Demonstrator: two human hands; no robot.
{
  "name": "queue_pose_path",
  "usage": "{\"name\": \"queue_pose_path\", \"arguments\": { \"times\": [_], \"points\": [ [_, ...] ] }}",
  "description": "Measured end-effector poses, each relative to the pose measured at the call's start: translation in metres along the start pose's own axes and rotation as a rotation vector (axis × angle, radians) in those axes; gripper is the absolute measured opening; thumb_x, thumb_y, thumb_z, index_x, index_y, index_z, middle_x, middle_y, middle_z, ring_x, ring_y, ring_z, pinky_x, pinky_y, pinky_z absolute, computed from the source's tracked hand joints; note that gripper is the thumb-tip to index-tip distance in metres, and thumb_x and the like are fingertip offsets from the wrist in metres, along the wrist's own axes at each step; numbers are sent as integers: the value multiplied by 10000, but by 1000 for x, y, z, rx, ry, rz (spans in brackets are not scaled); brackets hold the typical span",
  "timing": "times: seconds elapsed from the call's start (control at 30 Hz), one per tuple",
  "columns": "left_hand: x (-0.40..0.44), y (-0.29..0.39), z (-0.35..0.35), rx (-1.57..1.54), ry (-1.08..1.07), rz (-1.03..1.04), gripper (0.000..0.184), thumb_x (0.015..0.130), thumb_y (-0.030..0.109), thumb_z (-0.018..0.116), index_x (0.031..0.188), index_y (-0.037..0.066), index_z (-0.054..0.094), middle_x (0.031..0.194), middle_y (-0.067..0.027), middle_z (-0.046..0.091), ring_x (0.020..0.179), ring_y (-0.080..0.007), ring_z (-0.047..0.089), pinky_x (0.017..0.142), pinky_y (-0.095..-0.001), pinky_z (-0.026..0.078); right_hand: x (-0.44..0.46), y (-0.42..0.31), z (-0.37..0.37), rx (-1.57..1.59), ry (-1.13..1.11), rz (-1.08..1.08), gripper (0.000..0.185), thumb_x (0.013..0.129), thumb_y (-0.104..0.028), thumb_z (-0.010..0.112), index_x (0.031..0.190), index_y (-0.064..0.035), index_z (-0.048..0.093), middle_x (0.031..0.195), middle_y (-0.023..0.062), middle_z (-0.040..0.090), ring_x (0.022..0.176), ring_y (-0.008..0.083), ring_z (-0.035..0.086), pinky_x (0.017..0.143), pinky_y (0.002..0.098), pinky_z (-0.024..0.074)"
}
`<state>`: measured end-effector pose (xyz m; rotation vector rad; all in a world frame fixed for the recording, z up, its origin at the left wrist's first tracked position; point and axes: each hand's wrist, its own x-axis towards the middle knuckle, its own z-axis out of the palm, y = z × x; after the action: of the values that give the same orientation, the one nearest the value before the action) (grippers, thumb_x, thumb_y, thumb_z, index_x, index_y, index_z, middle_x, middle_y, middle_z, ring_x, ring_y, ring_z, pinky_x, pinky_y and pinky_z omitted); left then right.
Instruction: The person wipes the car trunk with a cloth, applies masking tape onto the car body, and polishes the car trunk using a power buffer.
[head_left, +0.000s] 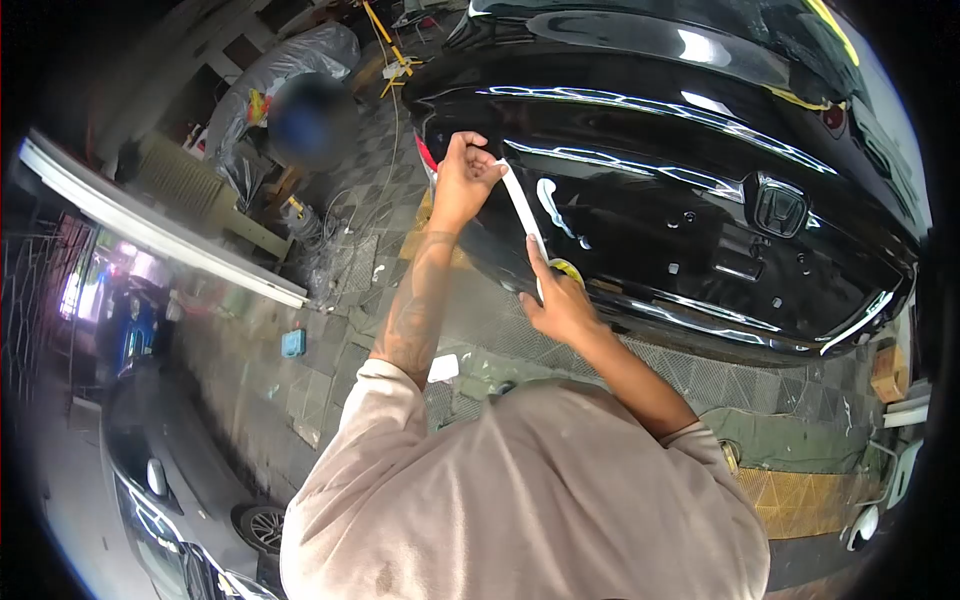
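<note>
A strip of white tape runs taut between my hands in front of the rear of a black car. My left hand is closed in a pinch on the strip's upper end, near the car's left rear corner. Lower down, my right hand is wrapped round a tape roll with a yellow inside, its index finger stretched along the strip. The fingers partly hide the roll. I cannot tell whether the strip touches the paint. A chrome emblem sits on the trunk lid, right of my hands.
A second dark car is parked behind at lower left. A white beam crosses the left side. On the tiled floor lie a small blue box and a cable. A plastic-covered object and a blurred figure are at upper left; a cardboard box stands right.
</note>
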<state>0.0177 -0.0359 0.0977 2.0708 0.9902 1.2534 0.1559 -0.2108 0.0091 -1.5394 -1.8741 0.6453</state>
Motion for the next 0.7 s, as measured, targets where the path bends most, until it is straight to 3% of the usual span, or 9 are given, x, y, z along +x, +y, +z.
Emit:
{"name": "queue_pose_path", "arguments": {
  "times": [0.1,0.43,0.7],
  "points": [
    [2,-3,0,9,7,6,447,768,-5,772,1100,26,475,776,-51,655,670,-84,602,661,-234,504,7,4,6,-74,-43,19,1011,842,-240,660,1555,-116,-47,707,243,632,661,410,640,683,500,508],
    [6,-7,-2,-55,-31,2,438,774,4,768,1098,21,473,777,-22,634,663,-56,585,634,-204,485,15,4,5,-71,-76,17,1021,843,-230,664,1538,-48,-61,720,250,642,673,407,650,704,489,519],
    [5,4,2,57,0,26,447,725,56,821,1048,27,514,784,-23,611,660,-71,576,612,-221,485,15,3,2,-11,-161,106,1043,847,-236,665,1544,-116,-103,761,296,638,731,447,651,755,509,513]
  ]
}}
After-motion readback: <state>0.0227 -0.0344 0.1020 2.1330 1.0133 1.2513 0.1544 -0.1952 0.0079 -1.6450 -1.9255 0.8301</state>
